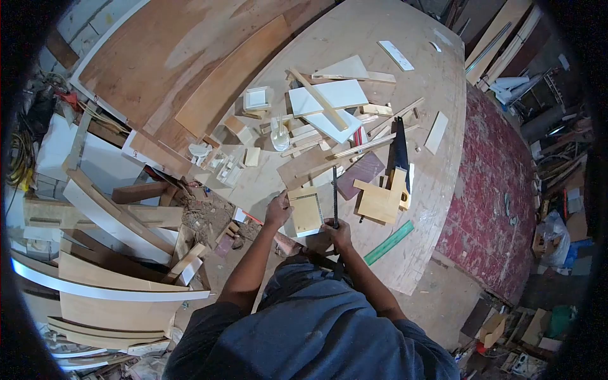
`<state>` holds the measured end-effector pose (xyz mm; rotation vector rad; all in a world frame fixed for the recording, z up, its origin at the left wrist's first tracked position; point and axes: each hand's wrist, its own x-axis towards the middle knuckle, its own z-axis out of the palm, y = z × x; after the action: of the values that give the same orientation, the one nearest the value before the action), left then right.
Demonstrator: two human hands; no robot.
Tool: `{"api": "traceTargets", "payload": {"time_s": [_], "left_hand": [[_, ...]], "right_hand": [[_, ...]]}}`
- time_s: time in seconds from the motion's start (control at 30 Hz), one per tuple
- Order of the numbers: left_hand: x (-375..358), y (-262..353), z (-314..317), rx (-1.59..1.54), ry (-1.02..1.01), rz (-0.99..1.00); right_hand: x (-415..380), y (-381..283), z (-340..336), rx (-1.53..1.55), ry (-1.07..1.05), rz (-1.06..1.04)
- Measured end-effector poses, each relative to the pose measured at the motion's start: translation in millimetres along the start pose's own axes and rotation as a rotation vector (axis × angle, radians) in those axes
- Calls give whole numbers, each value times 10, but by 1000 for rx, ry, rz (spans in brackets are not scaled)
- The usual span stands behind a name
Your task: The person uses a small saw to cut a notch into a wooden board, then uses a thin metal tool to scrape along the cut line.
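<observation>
Near the table's front edge, my left hand (278, 210) grips the left side of a small light wooden panel (306, 214) with a pale lower edge. My right hand (337, 234) is closed around a thin dark bar (335, 190) that stands beside the panel's right side; its fingers are close to the panel's lower right corner. To the right lies a handsaw with a wooden handle (383, 199) and a dark blade (399, 149). A green strip (389, 242) lies below the saw. A brownish flat piece (361, 175) lies behind the bar.
White boards (328, 97), thin wood strips (373, 142) and small wooden blocks (251, 156) are piled on the worktable (430, 209). Large wooden sheets (190, 50) lie at the upper left. Curved offcuts (114, 285) crowd the left. A worn red surface (484, 196) is at right.
</observation>
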<state>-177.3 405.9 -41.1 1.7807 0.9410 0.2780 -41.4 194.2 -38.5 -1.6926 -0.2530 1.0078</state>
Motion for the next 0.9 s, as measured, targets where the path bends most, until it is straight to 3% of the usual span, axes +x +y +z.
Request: {"api": "traceTargets", "payload": {"time_s": [0.17,0.5,0.57,0.73,0.8,0.9], "left_hand": [[38,-101,12,40,2,6],[-13,-124,34,-32,142,24],[7,-202,28,-74,155,33],[-7,18,-80,-250,210,-25],[24,18,-104,-205,299,183],[-34,459,-151,-264,250,107]], "right_hand": [[48,135,12,-50,34,-96],[50,98,-3,-40,11,-25],[183,350,-32,-61,44,-140],[13,83,-193,-49,118,-106],[-48,-20,-320,-57,145,-70],[-184,-154,-575,-45,216,-75]]}}
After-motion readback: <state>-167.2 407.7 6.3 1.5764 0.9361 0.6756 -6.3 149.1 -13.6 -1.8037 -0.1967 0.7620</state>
